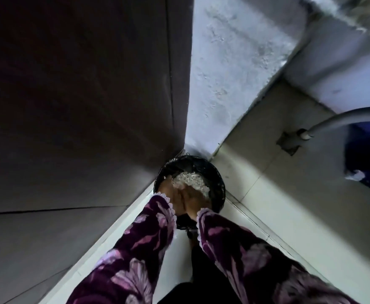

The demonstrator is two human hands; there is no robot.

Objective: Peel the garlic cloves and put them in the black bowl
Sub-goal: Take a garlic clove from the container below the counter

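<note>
Nearest you, both forearms reach forward in purple floral sleeves (pixel 140 244) trimmed with pale lace at the cuffs, above a light tiled floor (pixel 274 216). Your left hand (pixel 168 194) and right hand (pixel 194 200) sit side by side, touching along their inner edges, cupped together over a round black container (pixel 214 172) that stands on the floor in the corner. Between them the hands carry a heap of pale, papery garlic skins (pixel 189 181), held over the container's opening; fingers are curved around the load, though their tips are hidden under the heap and individual finger positions cannot be told. Whether this container is the black bowl of the task cannot be told, and no peeled cloves are distinguishable in the pile. To the left of the container rises a dark panel (pixel 81 84). Behind it stands a rough whitewashed wall (pixel 223 73). Farther right, a grey hose (pixel 333 121) ends near a floor drain (pixel 289 142), beside a blue object (pixel 366 154) at the frame edge.
</note>
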